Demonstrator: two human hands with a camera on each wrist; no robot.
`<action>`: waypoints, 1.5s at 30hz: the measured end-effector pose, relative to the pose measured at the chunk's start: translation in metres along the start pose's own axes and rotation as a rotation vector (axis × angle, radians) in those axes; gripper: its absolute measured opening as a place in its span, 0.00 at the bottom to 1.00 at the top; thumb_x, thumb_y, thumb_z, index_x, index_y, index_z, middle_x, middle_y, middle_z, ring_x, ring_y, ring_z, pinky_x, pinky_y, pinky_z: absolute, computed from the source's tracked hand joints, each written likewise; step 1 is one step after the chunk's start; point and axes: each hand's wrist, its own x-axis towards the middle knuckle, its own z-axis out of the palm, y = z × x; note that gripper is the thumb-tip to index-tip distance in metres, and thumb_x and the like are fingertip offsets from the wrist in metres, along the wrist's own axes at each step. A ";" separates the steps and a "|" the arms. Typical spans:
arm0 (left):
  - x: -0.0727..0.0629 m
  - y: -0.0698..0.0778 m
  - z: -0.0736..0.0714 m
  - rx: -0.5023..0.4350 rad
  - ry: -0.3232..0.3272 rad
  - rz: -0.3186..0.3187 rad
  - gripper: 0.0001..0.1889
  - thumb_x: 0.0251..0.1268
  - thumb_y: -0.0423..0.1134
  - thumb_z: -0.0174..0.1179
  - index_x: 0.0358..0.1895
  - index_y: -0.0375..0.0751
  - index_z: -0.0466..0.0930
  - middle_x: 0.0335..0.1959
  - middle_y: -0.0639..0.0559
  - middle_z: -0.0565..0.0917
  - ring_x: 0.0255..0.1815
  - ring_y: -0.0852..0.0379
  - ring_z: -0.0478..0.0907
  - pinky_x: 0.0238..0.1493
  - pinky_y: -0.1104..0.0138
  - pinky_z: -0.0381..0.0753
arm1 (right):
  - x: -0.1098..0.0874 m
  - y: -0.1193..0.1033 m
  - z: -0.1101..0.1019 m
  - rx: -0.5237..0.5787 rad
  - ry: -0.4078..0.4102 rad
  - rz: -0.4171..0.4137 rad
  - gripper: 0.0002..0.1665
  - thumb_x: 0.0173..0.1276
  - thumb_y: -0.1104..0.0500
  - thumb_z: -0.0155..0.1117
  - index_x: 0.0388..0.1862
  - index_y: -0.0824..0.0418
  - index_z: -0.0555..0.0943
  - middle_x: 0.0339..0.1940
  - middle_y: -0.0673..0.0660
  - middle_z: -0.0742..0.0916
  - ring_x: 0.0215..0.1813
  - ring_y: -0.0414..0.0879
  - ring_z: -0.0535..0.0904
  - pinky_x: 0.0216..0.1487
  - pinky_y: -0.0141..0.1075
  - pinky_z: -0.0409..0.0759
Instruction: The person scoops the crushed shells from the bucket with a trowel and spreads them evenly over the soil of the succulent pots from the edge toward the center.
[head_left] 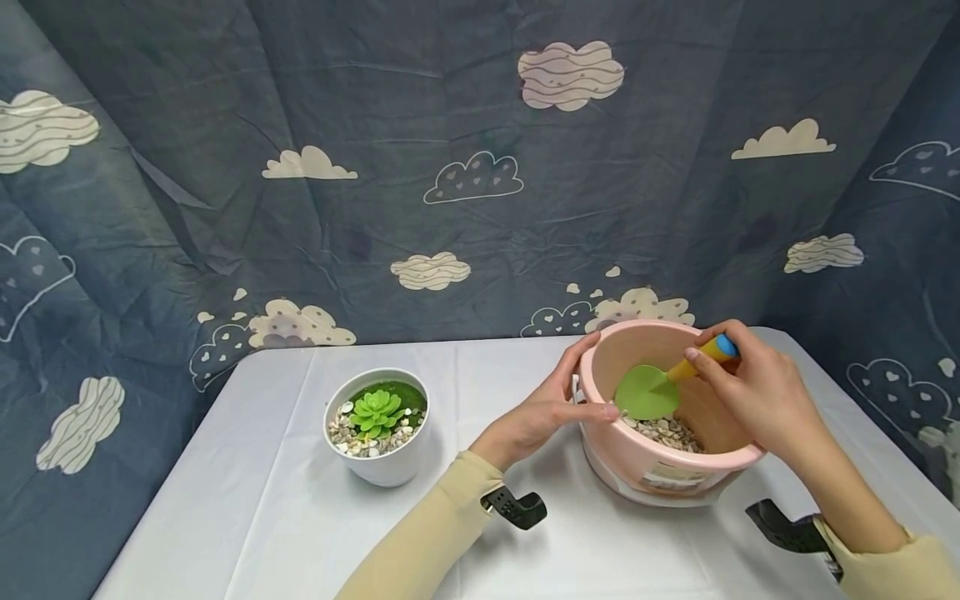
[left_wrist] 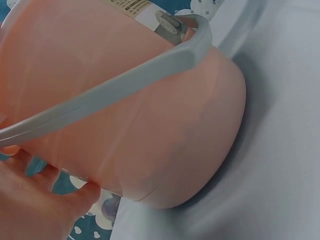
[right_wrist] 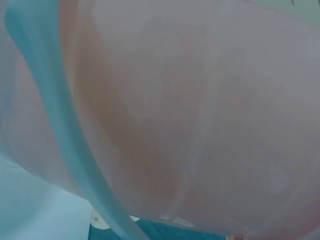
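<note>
A pink bucket [head_left: 617, 454] stands on the table with small pale pebbles [head_left: 667, 433] in its bottom. My left hand [head_left: 536, 417] grips its left side, the thumb at the front rim and the fingers round toward the back. In the left wrist view, fingertips meet the bucket's side below its grey handle [left_wrist: 100, 107]. My right hand [head_left: 761, 396] holds a toy shovel [head_left: 647, 393] by its yellow, blue-ended handle. The green blade points down and left inside the bucket, over the pebbles. Only the bucket's outer wall [right_wrist: 210, 120] and handle show in the right wrist view.
A white pot [head_left: 386, 468] with a green succulent [head_left: 377, 413] and pebbles stands on the left of the white-covered table [head_left: 300, 508]. Dark cloth [head_left: 420, 92] with printed clouds hangs behind and at both sides.
</note>
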 end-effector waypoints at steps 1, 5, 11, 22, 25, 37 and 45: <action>0.000 0.000 0.000 0.000 0.001 0.000 0.49 0.53 0.34 0.69 0.74 0.75 0.54 0.71 0.79 0.53 0.77 0.60 0.33 0.73 0.48 0.39 | 0.000 0.000 0.000 -0.004 -0.001 0.001 0.20 0.72 0.51 0.63 0.53 0.63 0.75 0.38 0.63 0.84 0.36 0.56 0.81 0.28 0.26 0.76; 0.000 -0.001 0.000 0.007 0.008 -0.003 0.49 0.53 0.35 0.69 0.74 0.76 0.54 0.71 0.80 0.52 0.77 0.59 0.30 0.73 0.48 0.38 | 0.001 -0.001 -0.001 -0.027 -0.015 0.019 0.21 0.72 0.50 0.62 0.53 0.65 0.74 0.36 0.62 0.84 0.33 0.54 0.80 0.27 0.29 0.78; 0.000 -0.002 0.000 0.007 0.007 -0.007 0.49 0.54 0.35 0.69 0.74 0.75 0.54 0.71 0.81 0.52 0.77 0.59 0.30 0.73 0.48 0.38 | 0.009 -0.001 -0.006 -0.069 -0.119 0.088 0.31 0.74 0.45 0.59 0.51 0.75 0.70 0.30 0.61 0.84 0.28 0.50 0.82 0.30 0.43 0.85; 0.002 -0.004 0.000 0.015 0.014 0.003 0.48 0.54 0.35 0.69 0.74 0.75 0.54 0.71 0.80 0.52 0.77 0.58 0.30 0.73 0.47 0.37 | 0.026 0.003 -0.012 0.245 -0.326 0.074 0.24 0.81 0.52 0.47 0.58 0.73 0.64 0.49 0.74 0.80 0.43 0.59 0.85 0.37 0.42 0.85; 0.002 -0.004 0.000 0.015 0.014 -0.004 0.48 0.54 0.35 0.69 0.74 0.75 0.54 0.71 0.81 0.53 0.77 0.60 0.31 0.73 0.48 0.38 | 0.030 0.005 -0.011 0.373 -0.350 0.058 0.19 0.81 0.56 0.46 0.56 0.71 0.64 0.54 0.75 0.80 0.46 0.52 0.85 0.40 0.43 0.85; 0.000 -0.004 -0.002 0.015 0.010 0.009 0.48 0.54 0.34 0.68 0.75 0.74 0.54 0.72 0.79 0.53 0.77 0.58 0.31 0.73 0.47 0.37 | 0.038 0.011 -0.007 0.585 -0.420 0.095 0.18 0.80 0.54 0.49 0.58 0.66 0.64 0.52 0.49 0.86 0.52 0.36 0.81 0.48 0.33 0.82; 0.000 -0.003 -0.001 0.019 0.007 -0.004 0.48 0.55 0.35 0.69 0.74 0.76 0.53 0.71 0.80 0.52 0.77 0.60 0.32 0.73 0.49 0.38 | 0.038 0.008 -0.005 0.585 -0.408 0.063 0.20 0.79 0.53 0.50 0.59 0.65 0.64 0.54 0.54 0.85 0.54 0.39 0.81 0.48 0.33 0.81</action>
